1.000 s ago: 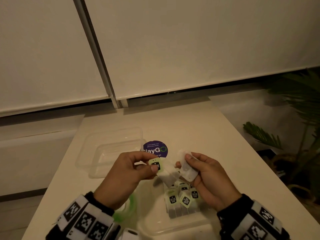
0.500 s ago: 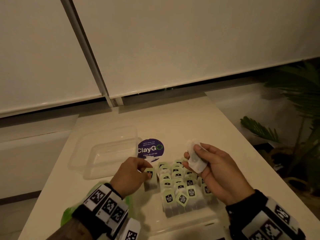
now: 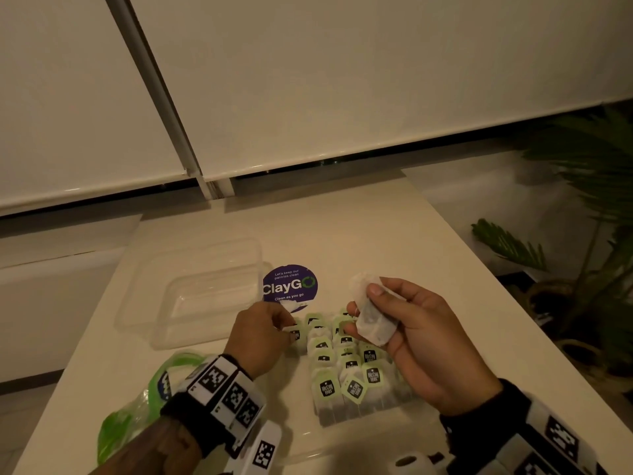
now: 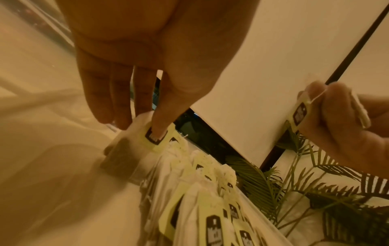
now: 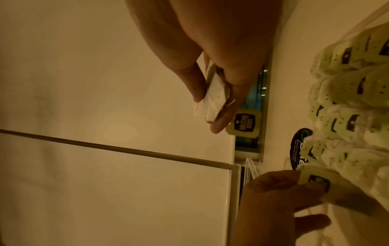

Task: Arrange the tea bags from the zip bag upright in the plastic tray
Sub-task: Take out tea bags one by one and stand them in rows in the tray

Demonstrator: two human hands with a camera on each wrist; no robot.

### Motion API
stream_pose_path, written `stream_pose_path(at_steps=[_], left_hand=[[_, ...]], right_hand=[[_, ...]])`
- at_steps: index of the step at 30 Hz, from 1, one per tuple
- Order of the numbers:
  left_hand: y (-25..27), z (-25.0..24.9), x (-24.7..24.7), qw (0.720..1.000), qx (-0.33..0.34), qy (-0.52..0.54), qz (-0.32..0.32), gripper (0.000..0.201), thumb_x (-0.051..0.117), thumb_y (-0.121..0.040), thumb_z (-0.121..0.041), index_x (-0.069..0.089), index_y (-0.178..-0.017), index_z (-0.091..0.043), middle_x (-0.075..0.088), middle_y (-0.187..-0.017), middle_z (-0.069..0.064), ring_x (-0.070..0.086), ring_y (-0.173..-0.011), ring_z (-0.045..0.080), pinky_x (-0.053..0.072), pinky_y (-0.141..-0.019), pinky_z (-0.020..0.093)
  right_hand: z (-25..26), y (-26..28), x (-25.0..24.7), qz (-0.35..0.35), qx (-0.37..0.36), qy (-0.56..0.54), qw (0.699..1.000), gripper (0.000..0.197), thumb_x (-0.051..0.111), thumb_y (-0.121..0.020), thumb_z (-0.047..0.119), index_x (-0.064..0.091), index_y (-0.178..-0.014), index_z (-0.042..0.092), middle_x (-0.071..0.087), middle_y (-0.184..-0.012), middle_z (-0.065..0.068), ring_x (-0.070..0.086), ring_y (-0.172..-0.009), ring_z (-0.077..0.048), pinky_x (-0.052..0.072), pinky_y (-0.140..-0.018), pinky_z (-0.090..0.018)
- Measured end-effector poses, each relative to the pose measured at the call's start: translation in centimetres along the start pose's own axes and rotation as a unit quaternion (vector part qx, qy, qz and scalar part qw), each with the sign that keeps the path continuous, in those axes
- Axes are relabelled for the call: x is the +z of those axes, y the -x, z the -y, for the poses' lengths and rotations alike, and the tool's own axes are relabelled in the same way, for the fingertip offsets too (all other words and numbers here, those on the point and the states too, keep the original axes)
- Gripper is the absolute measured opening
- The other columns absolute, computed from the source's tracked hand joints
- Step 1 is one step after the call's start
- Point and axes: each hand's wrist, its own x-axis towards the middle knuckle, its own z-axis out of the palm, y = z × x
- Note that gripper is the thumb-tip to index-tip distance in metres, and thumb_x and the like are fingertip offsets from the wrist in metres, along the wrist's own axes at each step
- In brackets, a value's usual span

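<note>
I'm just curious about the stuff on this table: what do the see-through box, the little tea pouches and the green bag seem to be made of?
The clear box looks like thin glossy plastic: the table shows through its walls. The tea bag held up in the right hand seems soft white filter paper, crumpled, dark tea showing through. Its tag looks like printed card. The zip bag looks like crinkly plastic film, green-printed.

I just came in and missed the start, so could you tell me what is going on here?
A person is filling a clear plastic tray with tea bags stood upright in rows. The left hand sets one tea bag at the far left end of the rows. The right hand holds the next tea bag above them. The green zip bag lies at left.
</note>
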Motion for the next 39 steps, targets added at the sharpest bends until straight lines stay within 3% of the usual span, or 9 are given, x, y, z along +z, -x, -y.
stream_pose_path(at_steps=[5,14,19,32,34,36,39], left_hand=[[0.7,0.6,-1.3,0.999,0.011,0.003,-0.049,0.014,0.069,-0.082,-0.008,0.071,-0.076,-0.02,0.067,-0.074,-0.011,0.06,-0.069,-0.002,0.039,-0.056,0.006],[1.1,1.0,-0.4,0.998,-0.011,-0.055,-0.029,0.008,0.066,-0.085,-0.014,0.067,-0.089,-0.021,0.065,-0.09,-0.003,0.062,-0.088,0.016,0.042,-0.07,0.019],[0.6,1.1,0.1,0.999,-0.007,-0.054,0.002,0.011,0.059,-0.088,-0.011,0.066,-0.084,-0.018,0.062,-0.088,-0.003,0.058,-0.082,0.013,0.036,-0.054,0.009],[0.7,1.0,0.3,0.997,-0.005,-0.059,0.055,0.011,0.058,-0.087,-0.013,0.069,-0.089,-0.014,0.068,-0.087,0.0,0.061,-0.079,0.013,0.038,-0.055,0.012],[1.2,0.4,-0.5,0.998,0.0,-0.041,0.048,0.01,0.059,-0.087,-0.013,0.069,-0.084,-0.015,0.069,-0.082,-0.001,0.063,-0.076,0.013,0.047,-0.058,0.016],[2.1,-0.3,-1.6,0.999,0.022,0.009,0.023,0.011,0.061,-0.087,-0.013,0.068,-0.08,-0.019,0.07,-0.078,-0.003,0.066,-0.073,0.013,0.056,-0.068,0.027],[4.9,-2.3,-3.1,0.98,0.088,0.173,-0.052,0.012,0.068,-0.085,-0.012,0.068,-0.079,-0.022,0.071,-0.073,-0.003,0.068,-0.067,0.012,0.058,-0.068,0.033]], right_hand=[[-0.5,0.0,0.0,-0.007,0.004,0.003,1.0,0.034,0.065,-0.073,0.012,0.065,-0.103,-0.005,0.071,-0.089,-0.022,0.072,-0.076,-0.027,0.059,-0.058,-0.037],[-1.0,0.0,0.6,0.002,-0.002,0.022,1.0,0.026,0.065,-0.076,0.011,0.067,-0.099,-0.003,0.072,-0.086,-0.019,0.072,-0.077,-0.028,0.06,-0.06,-0.038],[-1.1,-0.1,0.5,0.002,-0.002,0.033,0.999,0.03,0.066,-0.074,0.013,0.067,-0.1,-0.003,0.071,-0.089,-0.021,0.072,-0.077,-0.028,0.06,-0.061,-0.039],[-1.2,-0.1,0.5,0.015,-0.001,0.048,0.999,0.029,0.065,-0.075,0.013,0.068,-0.099,-0.002,0.071,-0.091,-0.022,0.071,-0.08,-0.029,0.061,-0.064,-0.042],[-1.2,-0.1,0.5,0.015,0.002,0.052,0.999,0.027,0.065,-0.075,0.013,0.068,-0.099,-0.001,0.072,-0.091,-0.022,0.071,-0.081,-0.03,0.06,-0.064,-0.042],[-1.1,-0.1,0.5,0.017,0.006,0.059,0.998,0.025,0.065,-0.077,0.012,0.068,-0.099,-0.001,0.072,-0.093,-0.022,0.072,-0.084,-0.031,0.061,-0.064,-0.042],[-0.9,0.2,0.9,0.02,0.011,0.072,0.997,0.025,0.066,-0.078,0.011,0.068,-0.101,0.0,0.072,-0.094,-0.023,0.072,-0.085,-0.031,0.061,-0.065,-0.043]])
